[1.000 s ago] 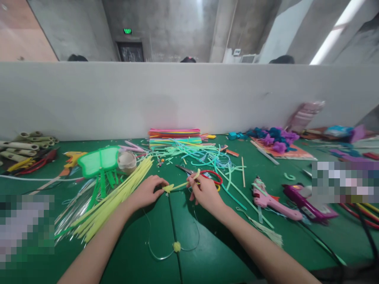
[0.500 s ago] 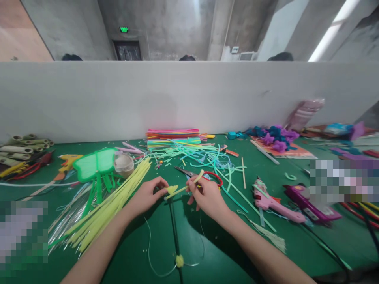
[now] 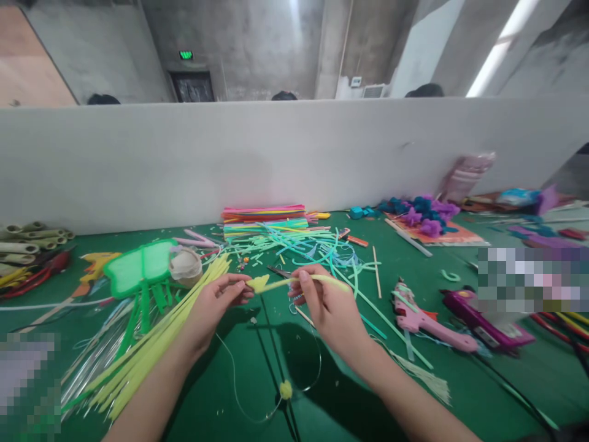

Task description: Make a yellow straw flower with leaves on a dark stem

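Note:
My left hand (image 3: 216, 307) pinches the folded yellow tip (image 3: 258, 283) of a yellow pipe cleaner (image 3: 294, 280). My right hand (image 3: 324, 304) grips the same pipe cleaner a little further along, and its free end trails right past my fingers. Both hands hover just above the green table (image 3: 257, 368). Below them lies a thin dark wire stem (image 3: 276, 350) with a small yellow pompom (image 3: 286, 389) and a loop of clear thread (image 3: 239, 393). Scissors with red handles are mostly hidden behind my right hand.
A bundle of long yellow pipe cleaners (image 3: 156, 344) lies at the left beside a green net shape (image 3: 140, 265) and a tape roll (image 3: 185, 267). Loose mint strips (image 3: 317, 248) and stacked coloured pipe cleaners (image 3: 263, 218) lie behind. Two glue guns (image 3: 426, 319) sit at the right. A grey partition (image 3: 276, 159) bounds the table.
Both hands have lifted the yellow pipe cleaner off the table. My right hand has slid along it so its end now points right. The camera has tilted slightly.

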Action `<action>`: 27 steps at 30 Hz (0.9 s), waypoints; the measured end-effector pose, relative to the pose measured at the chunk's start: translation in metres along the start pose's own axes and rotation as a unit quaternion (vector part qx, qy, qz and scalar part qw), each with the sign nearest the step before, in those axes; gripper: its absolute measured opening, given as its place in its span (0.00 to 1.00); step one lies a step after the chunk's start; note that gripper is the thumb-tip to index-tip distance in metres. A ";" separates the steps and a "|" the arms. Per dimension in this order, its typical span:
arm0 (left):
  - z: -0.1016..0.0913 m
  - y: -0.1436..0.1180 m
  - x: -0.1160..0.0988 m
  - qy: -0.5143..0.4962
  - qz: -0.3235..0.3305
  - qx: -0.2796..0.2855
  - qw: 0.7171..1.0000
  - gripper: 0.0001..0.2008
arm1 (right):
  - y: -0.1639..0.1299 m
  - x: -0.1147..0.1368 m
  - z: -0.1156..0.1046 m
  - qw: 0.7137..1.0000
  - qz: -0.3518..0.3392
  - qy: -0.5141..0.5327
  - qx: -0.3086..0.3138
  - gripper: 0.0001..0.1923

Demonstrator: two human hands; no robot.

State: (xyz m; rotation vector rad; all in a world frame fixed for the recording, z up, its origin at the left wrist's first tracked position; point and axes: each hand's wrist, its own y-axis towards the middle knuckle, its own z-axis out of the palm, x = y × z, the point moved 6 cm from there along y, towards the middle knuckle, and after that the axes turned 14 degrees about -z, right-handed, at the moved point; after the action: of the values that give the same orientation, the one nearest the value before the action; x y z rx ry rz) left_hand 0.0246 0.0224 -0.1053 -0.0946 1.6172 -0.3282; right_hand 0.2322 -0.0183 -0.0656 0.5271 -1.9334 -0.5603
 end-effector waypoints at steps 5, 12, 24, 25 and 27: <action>0.001 0.002 0.007 0.050 0.004 -0.032 0.998 0.21 | 0.004 0.000 -0.001 0.976 -0.068 -0.201 0.053 0.17; 0.011 -0.003 0.031 0.294 0.098 -0.030 0.950 0.14 | -0.008 -0.022 0.035 0.964 -0.068 -0.196 0.169 0.15; 0.020 -0.015 0.012 0.481 0.259 -0.037 0.837 0.06 | -0.015 -0.044 0.036 0.975 0.036 -0.124 0.183 0.16; 0.021 -0.014 0.014 0.497 0.255 -0.029 0.829 0.07 | -0.014 -0.044 0.036 0.973 0.030 -0.136 0.185 0.16; 0.023 -0.013 0.021 0.525 0.249 -0.017 0.814 0.08 | -0.015 -0.043 0.037 0.970 0.025 -0.151 0.190 0.16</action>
State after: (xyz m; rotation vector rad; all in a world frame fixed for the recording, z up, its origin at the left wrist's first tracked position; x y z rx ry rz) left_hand 0.0439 0.0015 -0.1226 0.5836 2.6543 0.1103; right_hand 0.2171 0.0007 -0.1194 0.6597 -2.3576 -0.2430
